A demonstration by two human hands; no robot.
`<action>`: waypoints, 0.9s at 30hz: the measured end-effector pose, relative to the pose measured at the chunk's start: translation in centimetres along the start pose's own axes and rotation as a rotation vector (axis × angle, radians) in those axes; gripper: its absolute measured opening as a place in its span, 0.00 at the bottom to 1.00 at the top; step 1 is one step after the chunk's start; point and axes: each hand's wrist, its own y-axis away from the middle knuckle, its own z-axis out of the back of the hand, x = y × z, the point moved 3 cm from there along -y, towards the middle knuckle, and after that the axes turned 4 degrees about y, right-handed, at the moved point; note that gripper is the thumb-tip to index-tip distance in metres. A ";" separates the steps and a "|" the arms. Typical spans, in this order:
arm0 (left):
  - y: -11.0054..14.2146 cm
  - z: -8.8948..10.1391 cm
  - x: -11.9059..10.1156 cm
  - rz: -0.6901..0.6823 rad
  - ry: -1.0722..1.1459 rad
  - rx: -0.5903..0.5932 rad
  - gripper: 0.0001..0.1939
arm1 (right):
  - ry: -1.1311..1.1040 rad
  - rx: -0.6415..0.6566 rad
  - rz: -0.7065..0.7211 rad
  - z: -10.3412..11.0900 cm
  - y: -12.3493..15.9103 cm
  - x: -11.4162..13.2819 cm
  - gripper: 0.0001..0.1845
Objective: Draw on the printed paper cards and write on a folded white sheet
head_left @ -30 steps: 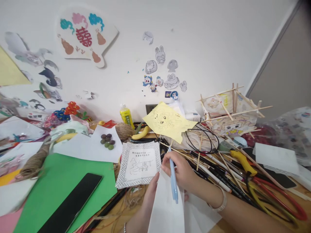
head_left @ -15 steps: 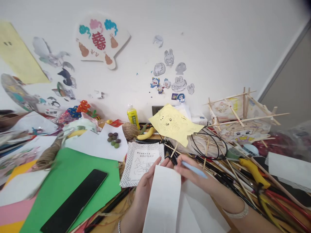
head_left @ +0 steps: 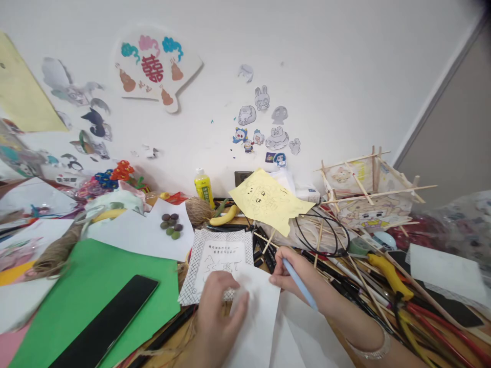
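Note:
My right hand has a light blue pen tucked in its fingers, slanting down to the right. Its thumb and fingertips also pinch the top right corner of a white sheet of paper. Over the left part of that sheet is my left hand, thumb and curved fingers apart, nothing between them; whether it touches the paper I cannot tell. More white paper lies underneath, to the right. Just behind, a drawing with a crosshatched border is partly covered by the sheet and my left hand.
Left lie green paper and a black phone-like slab. Behind stand a yellow-labelled bottle and a yellow drawn cutout. Right are black cable loops, a stick-and-paper frame, a yellow-handled tool and several pens and sticks.
My left hand has come off the paper's top edge, turned over and moved left and down. My right hand now pinches the sheet's corner, pen still held. The view has shifted slightly.

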 end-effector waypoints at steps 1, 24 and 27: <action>0.2 -0.5 -0.7 -0.142 -0.073 0.089 0.05 | -0.001 -0.021 0.002 0.1 0.0 0.3 0.16; -0.2 0.2 2.0 0.891 0.687 -0.075 0.09 | 0.283 -0.173 0.133 5.8 1.5 5.4 0.09; -0.8 0.4 1.7 1.007 0.756 -0.129 0.11 | 0.263 -0.138 0.150 6.6 1.5 5.2 0.08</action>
